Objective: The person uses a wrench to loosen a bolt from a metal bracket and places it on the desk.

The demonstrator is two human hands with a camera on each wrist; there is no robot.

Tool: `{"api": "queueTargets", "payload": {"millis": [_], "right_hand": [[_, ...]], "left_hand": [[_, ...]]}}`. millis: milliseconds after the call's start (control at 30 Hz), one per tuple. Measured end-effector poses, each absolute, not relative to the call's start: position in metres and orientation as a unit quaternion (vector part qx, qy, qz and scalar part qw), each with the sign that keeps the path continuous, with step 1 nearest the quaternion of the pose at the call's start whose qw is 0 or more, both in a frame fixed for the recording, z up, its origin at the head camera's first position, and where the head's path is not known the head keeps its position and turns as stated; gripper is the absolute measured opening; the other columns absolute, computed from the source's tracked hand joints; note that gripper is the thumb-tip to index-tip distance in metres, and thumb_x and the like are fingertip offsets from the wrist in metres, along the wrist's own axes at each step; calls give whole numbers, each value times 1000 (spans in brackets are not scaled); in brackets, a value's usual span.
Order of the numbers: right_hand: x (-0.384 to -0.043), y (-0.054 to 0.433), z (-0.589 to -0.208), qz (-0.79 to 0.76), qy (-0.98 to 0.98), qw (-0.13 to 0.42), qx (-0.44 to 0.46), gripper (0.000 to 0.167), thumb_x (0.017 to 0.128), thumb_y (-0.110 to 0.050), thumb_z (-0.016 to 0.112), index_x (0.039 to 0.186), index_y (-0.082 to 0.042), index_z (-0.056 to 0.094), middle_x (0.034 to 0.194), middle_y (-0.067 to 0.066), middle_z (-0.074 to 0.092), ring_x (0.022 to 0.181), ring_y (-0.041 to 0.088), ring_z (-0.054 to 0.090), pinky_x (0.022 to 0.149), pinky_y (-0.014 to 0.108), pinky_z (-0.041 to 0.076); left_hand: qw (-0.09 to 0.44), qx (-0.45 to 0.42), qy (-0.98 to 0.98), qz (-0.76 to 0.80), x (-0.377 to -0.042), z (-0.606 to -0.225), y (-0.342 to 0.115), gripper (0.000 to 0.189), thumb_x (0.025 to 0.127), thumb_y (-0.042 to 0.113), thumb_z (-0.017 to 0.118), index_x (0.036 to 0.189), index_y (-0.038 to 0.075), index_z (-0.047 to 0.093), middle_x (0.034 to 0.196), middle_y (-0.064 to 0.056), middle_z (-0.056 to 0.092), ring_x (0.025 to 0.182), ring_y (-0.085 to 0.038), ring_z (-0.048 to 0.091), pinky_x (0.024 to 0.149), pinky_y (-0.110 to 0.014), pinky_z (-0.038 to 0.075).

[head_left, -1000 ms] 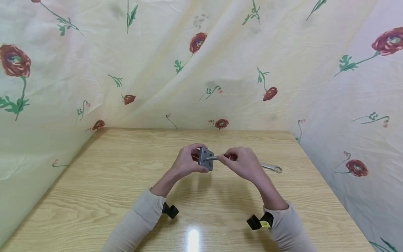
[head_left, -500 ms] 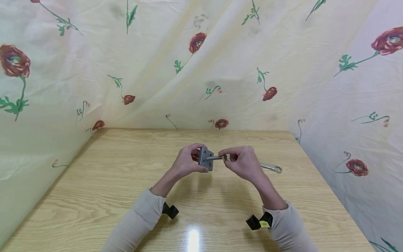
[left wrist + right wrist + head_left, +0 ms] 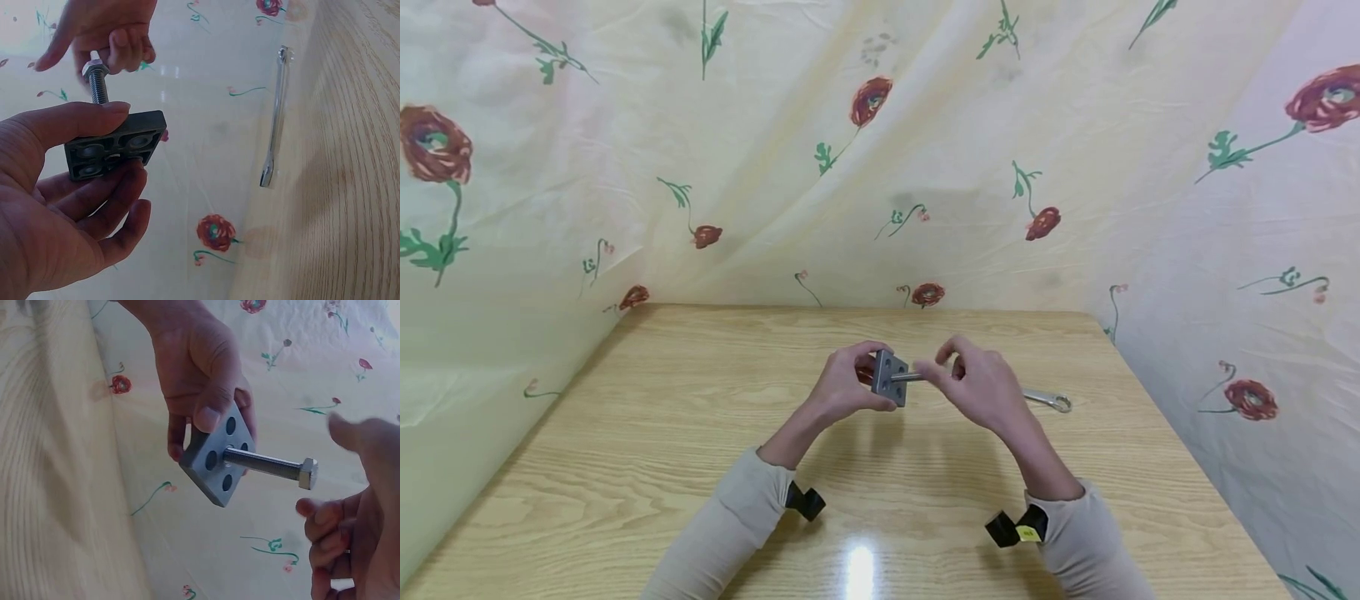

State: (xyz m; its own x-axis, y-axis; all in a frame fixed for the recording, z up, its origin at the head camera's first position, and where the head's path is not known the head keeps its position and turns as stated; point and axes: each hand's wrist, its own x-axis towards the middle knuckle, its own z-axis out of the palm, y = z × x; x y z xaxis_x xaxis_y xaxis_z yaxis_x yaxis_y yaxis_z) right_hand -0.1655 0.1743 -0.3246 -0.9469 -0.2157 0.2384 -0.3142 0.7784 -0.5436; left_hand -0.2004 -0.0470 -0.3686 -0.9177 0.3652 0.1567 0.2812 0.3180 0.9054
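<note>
My left hand [image 3: 841,385] grips a grey square plate [image 3: 891,380] by its edges, thumb on one side and fingers on the other. Round holes sit near the plate's corners, and its underside shows recesses in the left wrist view. From the plate's centre sticks out a long hex bolt [image 3: 265,465], threaded shank in the middle hole and head outward. My right hand [image 3: 983,385] is just beyond the bolt's head. In the right wrist view its thumb and loosely bent fingers stand apart on either side of the head, not touching it.
A combination wrench [image 3: 1048,400] lies on the wood-grain table [image 3: 647,433], behind and right of my right hand, which covers part of it in the head view. Flower-patterned cloth [image 3: 760,167] hangs at the back and both sides.
Half a second ago my right thumb and finger were at the bolt's head; now they have parted from it. My left hand and the plate have stayed in place.
</note>
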Motion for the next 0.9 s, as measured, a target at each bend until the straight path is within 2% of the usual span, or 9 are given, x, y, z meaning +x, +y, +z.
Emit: {"api": "queueTargets", "payload": {"millis": [133,233,467,700,900], "right_hand": [[-166,171,-329,308,-944,46,110,66,103,-59,37,66,-12,65,54,-2,51,47,13,42,47,28,34],[-166,170,-331,318,-941,32,111,67,104,-57,36,61,-12,63,50,-4,48,44,12,38,45,28,32],[-167,171,-329,316,-937,47,143,50,103,-46,50,68,-12,61,54,-6,38,48,11,33,48,25,29],[-167,176,-326,317,-929,83,171,23,93,-30,70,87,-8,73,61,-2,52,52,11,41,50,24,33],[-166,176,-324,319,-918,124,201,14,83,-17,78,92,-7,76,57,-4,47,50,8,39,50,22,32]], "left_hand": [[38,193,813,548,-200,-368,-47,68,66,2,90,128,12,63,107,-15,70,92,-21,64,89,-39,57],[36,194,814,546,-200,-368,-47,69,65,2,90,128,11,63,107,-15,70,91,-22,64,89,-39,57],[39,196,813,547,-200,-367,-47,69,67,3,89,130,9,61,107,-15,70,91,-22,64,90,-41,57],[41,194,811,550,-199,-366,-47,69,67,3,89,130,11,62,107,-16,71,91,-22,64,90,-41,57],[43,194,811,550,-199,-367,-47,70,67,4,90,130,11,62,108,-15,71,92,-22,65,90,-39,57]]}}
